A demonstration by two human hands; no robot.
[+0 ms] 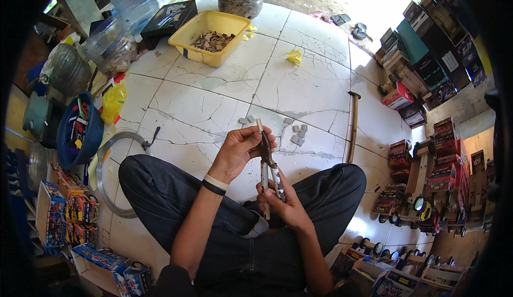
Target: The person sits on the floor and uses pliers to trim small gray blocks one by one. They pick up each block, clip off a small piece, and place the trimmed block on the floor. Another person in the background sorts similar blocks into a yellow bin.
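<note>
Left hand (243, 143) pinches a thin pale strip (260, 124) right at the dark head of a plier-like tool; right hand (287, 206) is wrapped round the tool's white handles (277, 181). So 2 hands closed on things, near each other but not touching. Handles look slightly spread; can't tell whether the blades bite the strip, since left fingers cover the head.

Handling, my judgement: seat the strip deep and square between the blades, left fingertips clear of the edges, then squeeze evenly from low on the handles; steady wrists should help.

Position: strip end pokes up above the left fingers; tool runs down from there to the right palm, over the crossed legs. Small gray pieces (302, 134) lie on the tiles just beyond the hands, hammer (354, 123) off right.
</note>
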